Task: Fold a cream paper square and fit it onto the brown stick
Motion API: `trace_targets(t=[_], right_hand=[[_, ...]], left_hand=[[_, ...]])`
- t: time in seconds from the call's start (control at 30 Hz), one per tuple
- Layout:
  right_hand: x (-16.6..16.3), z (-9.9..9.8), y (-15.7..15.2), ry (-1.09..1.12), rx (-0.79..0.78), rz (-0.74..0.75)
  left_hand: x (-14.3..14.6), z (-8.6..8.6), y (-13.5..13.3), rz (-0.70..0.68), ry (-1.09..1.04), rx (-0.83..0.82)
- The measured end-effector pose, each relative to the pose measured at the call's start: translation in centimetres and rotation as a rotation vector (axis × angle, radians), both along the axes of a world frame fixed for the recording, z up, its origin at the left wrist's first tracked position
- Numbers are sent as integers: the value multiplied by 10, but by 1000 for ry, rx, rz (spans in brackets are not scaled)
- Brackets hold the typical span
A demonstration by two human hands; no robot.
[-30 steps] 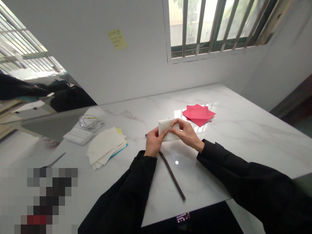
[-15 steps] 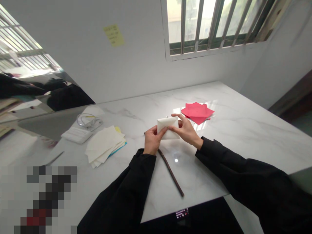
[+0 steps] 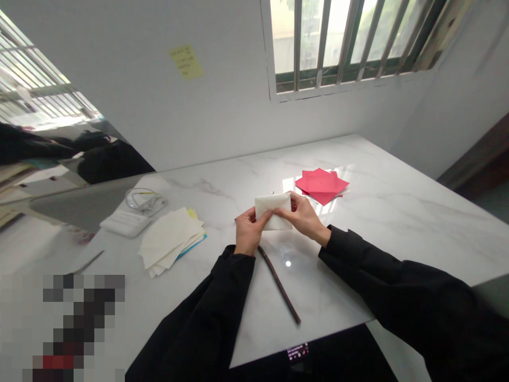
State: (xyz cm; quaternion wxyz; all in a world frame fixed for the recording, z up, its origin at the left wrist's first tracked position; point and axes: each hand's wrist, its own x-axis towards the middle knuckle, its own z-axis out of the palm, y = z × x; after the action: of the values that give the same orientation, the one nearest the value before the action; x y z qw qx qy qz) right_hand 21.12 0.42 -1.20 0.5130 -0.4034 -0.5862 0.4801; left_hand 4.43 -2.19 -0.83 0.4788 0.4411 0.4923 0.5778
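Just right of the frame's middle, both hands hold a folded white paper slightly above the table. The paper is a small, wide rectangle with its long edges roughly level.

The left hand comes up from below and pinches the paper's lower left part. Its fingers are pressed together on the sheet, with the thumb lying over the near face. The right hand closes on the right end. One of its fingertips sits on the upper right corner, and the thumb presses the near face toward the middle, almost meeting the left thumb. So the paper lies between the two pinches, with its upper left part bare and its lower right edge hidden behind the right hand.

A thin dark stick lies on the table below the hands, slanting toward the lower right. Red paper squares are fanned out just beyond the right hand, toward the upper right. A loose stack of cream sheets lies to the left, with yellow and blue edges showing under it. Further left are a flat white block and a coiled cable. A yellow sticky note hangs on the wall at the upper left of the frame.
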Motion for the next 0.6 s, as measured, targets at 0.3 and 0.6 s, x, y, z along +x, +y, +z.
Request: trace_targets(t=[0.3, 0.6], right_hand=[[1, 1, 2, 72, -51, -20], [2, 1, 5, 209, -208, 72]], left_hand=[[-4, 0, 3, -117, -59, -56], [-7, -2, 5, -133, -48, -44]])
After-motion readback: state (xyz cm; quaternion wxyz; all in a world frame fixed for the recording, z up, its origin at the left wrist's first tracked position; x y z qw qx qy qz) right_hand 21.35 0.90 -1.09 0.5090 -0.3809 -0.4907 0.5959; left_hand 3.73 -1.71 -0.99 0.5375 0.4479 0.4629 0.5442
